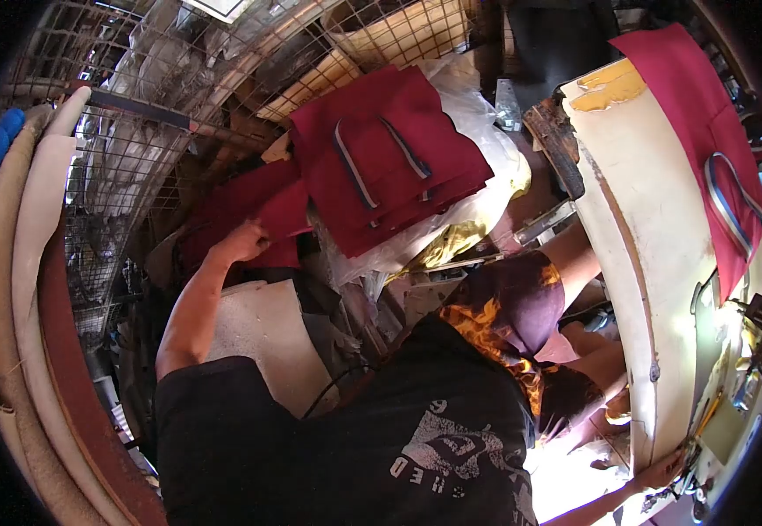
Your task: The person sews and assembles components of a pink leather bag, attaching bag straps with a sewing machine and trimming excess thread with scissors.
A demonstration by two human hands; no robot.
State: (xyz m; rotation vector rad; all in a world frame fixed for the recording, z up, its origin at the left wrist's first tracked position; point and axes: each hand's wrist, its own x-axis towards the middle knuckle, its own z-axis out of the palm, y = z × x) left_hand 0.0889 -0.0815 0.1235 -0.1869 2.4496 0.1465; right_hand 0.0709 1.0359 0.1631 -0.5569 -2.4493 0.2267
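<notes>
My left hand (248, 241) reaches out to the left, its fingers closed on the edge of a dark red fabric piece (262, 197). Beside it rises a stack of red fabric pieces (381, 145); a striped strap loop lies on the top one. At the lower right, my right hand (657, 475) is by the cluttered end of the pale worktable (639, 202). Its fingers are bent together among small items, and what they hold cannot be made out. Another red piece with a striped strap (696, 105) drapes over the table's far side.
Clear plastic wrapping (508, 162) lies under the stack. Wire mesh (135, 167) stands behind it. Rolls of material (26, 228) in blue, tan and cream lean at the left. A pale sheet (262, 337) lies beside my body. Tools and small parts (740, 386) crowd the right edge.
</notes>
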